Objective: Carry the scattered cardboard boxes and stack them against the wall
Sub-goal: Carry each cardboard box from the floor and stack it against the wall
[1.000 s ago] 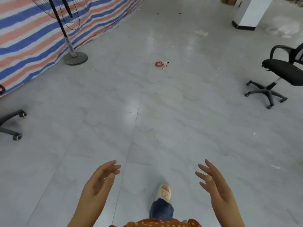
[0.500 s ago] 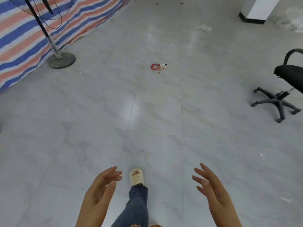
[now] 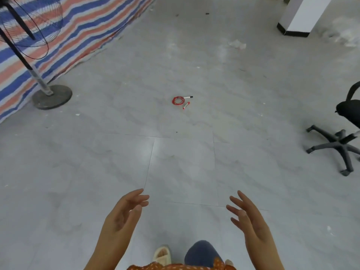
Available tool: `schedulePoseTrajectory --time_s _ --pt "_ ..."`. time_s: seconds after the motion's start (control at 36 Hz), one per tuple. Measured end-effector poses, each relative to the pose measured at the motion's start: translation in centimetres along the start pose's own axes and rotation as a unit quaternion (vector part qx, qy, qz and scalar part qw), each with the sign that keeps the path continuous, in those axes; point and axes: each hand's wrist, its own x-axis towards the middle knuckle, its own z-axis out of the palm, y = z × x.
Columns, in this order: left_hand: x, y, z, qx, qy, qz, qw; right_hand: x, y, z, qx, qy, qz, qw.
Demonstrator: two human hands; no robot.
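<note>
Both hands are raised in front of the body, palms turned toward each other, with nothing between them. The left hand point(image 3: 124, 215) has its fingers loosely extended and slightly spread, holding nothing; the right hand point(image 3: 250, 221) is likewise spread wide with straight fingers and is empty. No cardboard box can be seen on the stretch of floor point(image 3: 97, 172) in view, so where the boxes lie cannot be told from here.

The floor is pale grey tile with faint marbling. Near its middle lies a red skipping rope point(image 3: 181, 100) – coiled, its two handles just beside the coil. Along the floor's left edge hangs a striped tarpaulin point(image 3: 81, 30) (blue, orange and white bands), and in front of it stands a pedestal fan point(image 3: 39, 75) on a round base. At the right edge sits a black office chair point(image 3: 344, 133), only partly in frame. At the far right corner rises a white pillar point(image 3: 303, 14) with a dark skirting band. Below the hands – a beige slipper point(image 3: 162, 254) and a knee in blue jeans point(image 3: 201, 254).
</note>
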Motion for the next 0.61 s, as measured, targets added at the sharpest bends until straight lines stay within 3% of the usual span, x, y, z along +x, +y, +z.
schedulePoseTrajectory --time_s 0.19,0.5,0.61 --pt "11.9 1.0 4.8 0.017 0.003 -0.009 1.0 12.9 -1.2 -0.9 -0.007 0.008 0.04 0.999" --pt "31.9 7.6 18.1 -0.017 0.038 0.017 0.999 37.5 -9.5 -6.6 -0.013 -0.009 -0.03 0.999" --pt "37.8 9.4 21.1 -0.022 0.042 0.0 0.999 44.9 -11.5 -6.9 -0.018 -0.038 -0.016 0.999"
